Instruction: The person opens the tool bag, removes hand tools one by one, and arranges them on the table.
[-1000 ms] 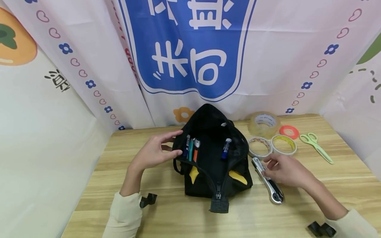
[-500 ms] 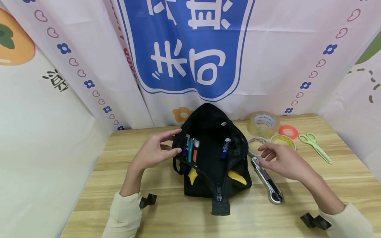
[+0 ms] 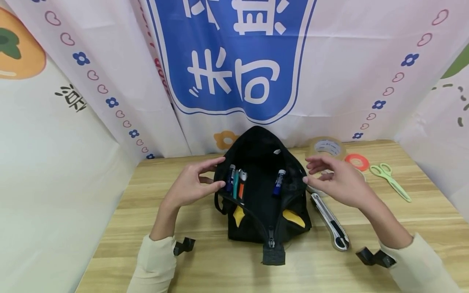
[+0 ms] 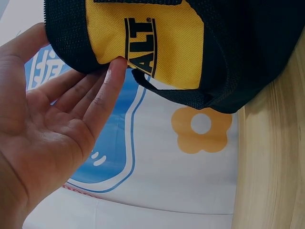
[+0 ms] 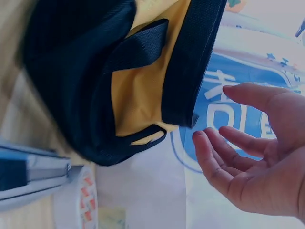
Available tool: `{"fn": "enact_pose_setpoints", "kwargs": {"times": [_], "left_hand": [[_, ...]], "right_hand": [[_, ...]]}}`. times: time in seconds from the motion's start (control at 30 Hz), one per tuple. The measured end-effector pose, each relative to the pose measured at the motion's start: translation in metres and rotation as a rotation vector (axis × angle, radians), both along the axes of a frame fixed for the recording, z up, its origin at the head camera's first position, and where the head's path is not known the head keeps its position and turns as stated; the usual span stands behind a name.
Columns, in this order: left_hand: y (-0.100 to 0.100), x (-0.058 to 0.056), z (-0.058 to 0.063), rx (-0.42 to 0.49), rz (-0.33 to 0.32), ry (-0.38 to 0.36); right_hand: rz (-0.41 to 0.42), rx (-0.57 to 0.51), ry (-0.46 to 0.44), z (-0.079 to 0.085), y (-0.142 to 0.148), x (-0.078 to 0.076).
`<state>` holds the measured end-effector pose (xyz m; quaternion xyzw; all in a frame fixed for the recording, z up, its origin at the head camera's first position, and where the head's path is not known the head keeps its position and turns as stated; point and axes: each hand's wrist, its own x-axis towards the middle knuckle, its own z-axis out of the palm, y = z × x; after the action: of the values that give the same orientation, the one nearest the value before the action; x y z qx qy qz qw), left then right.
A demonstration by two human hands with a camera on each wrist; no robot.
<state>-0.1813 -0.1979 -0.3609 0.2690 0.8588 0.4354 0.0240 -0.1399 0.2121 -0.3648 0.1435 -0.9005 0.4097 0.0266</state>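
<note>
A black-and-yellow tool bag (image 3: 264, 215) stands unzipped on the table, its mouth gaping. Inside along its left wall are a dark blue tube (image 3: 230, 179), a teal stick (image 3: 235, 184) and an orange-handled item (image 3: 241, 189); another blue tube (image 3: 279, 182) leans on the right. My left hand (image 3: 192, 183) touches the bag's left edge with extended fingers. In the left wrist view those fingers (image 4: 107, 90) lie against its yellow side. On the other side, my right hand (image 3: 342, 181) is by the right rim, fingers spread and loosely bent, holding nothing; the right wrist view shows a small gap.
A utility knife (image 3: 330, 221) lies right of the bag. Behind the right hand are a large roll of packing tape (image 3: 327, 147), partly hidden smaller tape rolls and a red ring-shaped roll (image 3: 357, 162). Green scissors (image 3: 390, 181) lie farther right. A printed curtain (image 3: 329, 81) hangs behind.
My right hand has moved from over the utility knife, up and left, to the bag's right rim. The left hand stays at the left edge.
</note>
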Motion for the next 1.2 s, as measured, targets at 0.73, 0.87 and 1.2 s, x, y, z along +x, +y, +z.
{"fn": "enact_pose_setpoints", "kwargs": {"times": [0.73,0.87,1.2], "left_hand": [[-0.002,0.002,0.001,-0.002,-0.007,-0.014],[-0.002,0.001,0.001,0.001,-0.012,-0.01],[-0.002,0.002,0.002,-0.014,-0.008,-0.016]], "right_hand": [[0.266,-0.031,-0.086,0.022,-0.074,-0.058],[0.285,0.001,-0.134,0.02,-0.082,-0.065],[0.297,0.127,-0.204,0.004,-0.095,-0.079]]}}
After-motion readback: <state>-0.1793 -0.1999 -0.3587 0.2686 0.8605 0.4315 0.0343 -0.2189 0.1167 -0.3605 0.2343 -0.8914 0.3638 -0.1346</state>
